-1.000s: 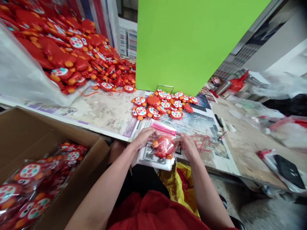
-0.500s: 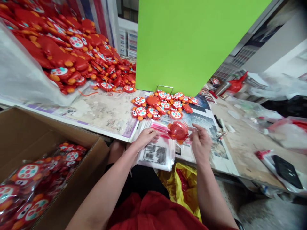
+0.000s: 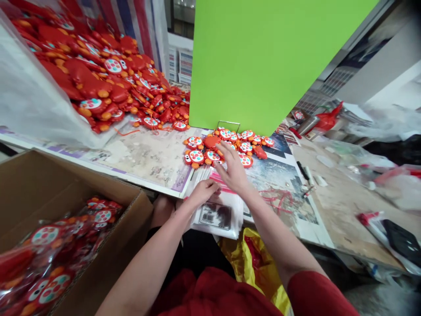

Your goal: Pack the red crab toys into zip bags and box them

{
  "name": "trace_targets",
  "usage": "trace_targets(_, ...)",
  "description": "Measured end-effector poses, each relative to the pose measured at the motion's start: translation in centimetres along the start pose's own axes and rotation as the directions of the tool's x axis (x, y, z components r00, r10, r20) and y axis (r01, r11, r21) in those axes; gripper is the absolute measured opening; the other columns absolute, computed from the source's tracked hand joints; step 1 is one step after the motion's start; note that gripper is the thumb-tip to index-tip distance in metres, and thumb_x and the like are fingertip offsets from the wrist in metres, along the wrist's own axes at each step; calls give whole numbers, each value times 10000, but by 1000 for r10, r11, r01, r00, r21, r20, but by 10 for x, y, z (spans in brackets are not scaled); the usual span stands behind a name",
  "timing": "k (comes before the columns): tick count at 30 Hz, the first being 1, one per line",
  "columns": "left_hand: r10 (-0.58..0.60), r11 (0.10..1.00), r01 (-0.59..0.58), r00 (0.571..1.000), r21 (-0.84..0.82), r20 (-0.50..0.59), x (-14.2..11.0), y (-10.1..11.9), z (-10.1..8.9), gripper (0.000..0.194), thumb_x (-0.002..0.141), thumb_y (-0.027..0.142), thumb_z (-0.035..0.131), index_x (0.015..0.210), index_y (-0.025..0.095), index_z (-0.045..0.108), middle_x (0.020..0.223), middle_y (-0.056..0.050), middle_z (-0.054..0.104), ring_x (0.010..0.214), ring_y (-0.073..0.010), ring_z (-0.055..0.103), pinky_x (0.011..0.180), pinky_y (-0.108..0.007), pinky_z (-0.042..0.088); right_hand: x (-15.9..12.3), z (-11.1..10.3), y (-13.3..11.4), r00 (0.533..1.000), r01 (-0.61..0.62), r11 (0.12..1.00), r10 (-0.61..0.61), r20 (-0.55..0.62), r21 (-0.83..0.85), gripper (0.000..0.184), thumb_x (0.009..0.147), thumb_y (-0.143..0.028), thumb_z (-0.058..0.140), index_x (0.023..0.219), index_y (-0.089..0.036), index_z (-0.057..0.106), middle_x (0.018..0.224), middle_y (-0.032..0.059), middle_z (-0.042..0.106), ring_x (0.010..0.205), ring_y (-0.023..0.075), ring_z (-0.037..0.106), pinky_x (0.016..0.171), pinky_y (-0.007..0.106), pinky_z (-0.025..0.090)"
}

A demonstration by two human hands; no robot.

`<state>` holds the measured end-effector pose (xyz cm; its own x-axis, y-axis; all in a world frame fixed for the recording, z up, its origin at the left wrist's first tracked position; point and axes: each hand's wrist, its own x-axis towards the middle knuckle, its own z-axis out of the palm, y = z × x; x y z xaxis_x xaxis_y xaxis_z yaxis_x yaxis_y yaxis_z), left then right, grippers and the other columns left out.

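My left hand (image 3: 204, 193) lies with bent fingers pinching the top of a stack of clear zip bags (image 3: 217, 216) with pink strips, at the table's near edge. My right hand (image 3: 232, 169) stretches forward over that stack, fingers spread, fingertips at a small cluster of red crab toys (image 3: 241, 145) with spotted white faces. It holds nothing. The bagged toy is out of sight.
A cardboard box (image 3: 98, 180) at my left holds several bagged toys (image 3: 46, 263). A big heap of loose toys (image 3: 108, 83) fills the back left. A green board (image 3: 263, 61) stands behind the cluster. Yellow bag (image 3: 243, 259) in my lap; phone (image 3: 401, 239) and pens (image 3: 304, 169) at right.
The right hand lifted the bagged toy off the stack to the right, let go of it, and now reaches forward to the loose toys. The left hand stayed on the bags.
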<state>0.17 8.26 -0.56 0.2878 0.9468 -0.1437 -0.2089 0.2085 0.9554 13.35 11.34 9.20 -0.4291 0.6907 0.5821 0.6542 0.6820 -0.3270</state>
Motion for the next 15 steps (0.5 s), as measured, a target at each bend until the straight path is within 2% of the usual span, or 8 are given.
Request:
trace_targets(2,-12,1000,12,1000,28,19,0,-1,1,322,771,448,708,769,133,640,813,-76,684,733,-171,656,658,-311,557,7,15,59,980,-182,965,194,45,-190,589,924,-331,542,1469,-172,384,1550,171,308,1445,344,253,1146,566,275)
trace_targets(3,-16,999,15,1000,42,27,0,-2,1,317,781,447,693,773,136,637,825,-73,682,745,-167,654,661,-302,556,8,20,85,948,-295,918,316,40,-266,619,907,-338,572,1466,-149,386,1552,197,292,1446,380,226,1134,594,264)
trace_targets(5,-9,997,6,999,76,32,-2,-2,1,301,807,441,658,780,143,628,826,-64,673,752,-158,649,675,-294,554,2,28,125,844,-485,794,534,40,-366,670,896,-395,594,1469,-126,377,1530,236,309,1420,432,242,1087,638,281)
trace_targets(6,1,995,-5,999,103,32,-3,-1,1,294,819,439,641,782,147,622,817,-57,667,745,-155,644,679,-294,553,-4,30,136,793,-535,746,606,70,-397,669,896,-426,594,1463,-138,389,1509,238,341,1397,442,276,1058,647,303)
trace_targets(8,37,981,-42,999,188,34,-5,0,3,283,848,431,601,772,159,603,791,-42,650,711,-149,630,669,-293,547,-20,32,142,758,-540,705,645,100,-459,598,905,-453,579,1422,-180,449,1471,220,391,1347,432,342,1018,627,346)
trace_targets(11,135,893,-144,989,427,51,-8,2,7,177,863,332,579,777,178,581,759,-26,623,681,-155,607,669,-292,525,-43,31,126,814,-439,708,574,88,-553,439,935,-398,527,1311,-171,547,1338,222,487,1219,385,462,954,534,414)
trace_targets(13,224,738,-225,971,636,84,-9,4,12,55,836,233,605,814,186,587,835,-42,632,781,-184,620,742,-305,511,-55,27,113,846,-378,732,522,109,-568,394,928,-321,511,1277,-144,556,1238,221,529,1105,348,529,891,462,452)
trace_targets(15,262,525,-269,954,807,147,-11,7,19,50,833,196,613,881,188,599,981,-70,625,923,-216,615,819,-321,493,-64,18,109,865,-369,787,485,126,-494,423,879,-246,529,1290,-143,539,1206,200,535,1014,308,567,843,410,473)
